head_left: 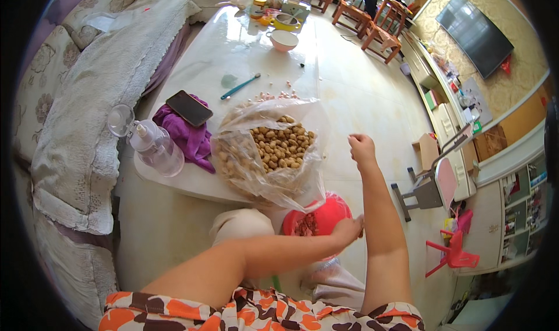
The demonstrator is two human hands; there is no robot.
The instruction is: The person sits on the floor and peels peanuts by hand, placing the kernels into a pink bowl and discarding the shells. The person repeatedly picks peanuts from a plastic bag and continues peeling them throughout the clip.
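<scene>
My left hand (348, 231) is over the right rim of a red plastic basin (334, 213), close against my right forearm; its fingers are partly hidden, and I cannot tell what they hold. My right hand (362, 148) is raised to the right of the table, its fingers curled; whether something small is inside does not show. Reddish-brown bits (305, 225) lie in the basin. On the table's near edge, a clear plastic bag (236, 156) gapes around many unshelled peanuts (281, 145). Pinkish kernels (273, 97) are scattered just behind the bag.
The white table (188, 68) also bears a clear pump bottle (157, 149), a purple cloth (194, 145) under a smartphone (189, 108), a teal toothbrush (240, 86) and a pink bowl (284, 40). A covered sofa (100, 82) stands at left, a red child's chair (456, 252) at right.
</scene>
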